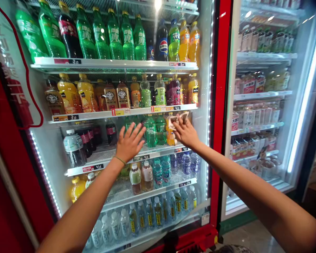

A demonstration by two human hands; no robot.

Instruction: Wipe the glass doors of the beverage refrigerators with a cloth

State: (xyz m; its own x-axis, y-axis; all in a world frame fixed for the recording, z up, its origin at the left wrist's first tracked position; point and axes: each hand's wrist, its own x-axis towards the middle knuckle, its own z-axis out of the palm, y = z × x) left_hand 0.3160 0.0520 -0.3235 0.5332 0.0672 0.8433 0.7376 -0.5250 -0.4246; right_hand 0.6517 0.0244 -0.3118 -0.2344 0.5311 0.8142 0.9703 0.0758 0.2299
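Note:
I face an open drinks fridge with several wire shelves of bottles. My left hand [129, 142] is open with fingers spread, reaching toward the green bottles [150, 130] on the third shelf [105, 154], not touching them as far as I can see. My right hand [184, 130] is closed on a white cloth [179, 118] and presses it against an orange bottle [170, 133] at the right end of the same shelf.
The red fridge door [7, 105] stands open at the left. A red frame post [221, 105] separates this fridge from a second, closed glass-door fridge [263, 98] on the right. Water bottles [73, 147] stand at the shelf's left; small bottles fill the lower shelves.

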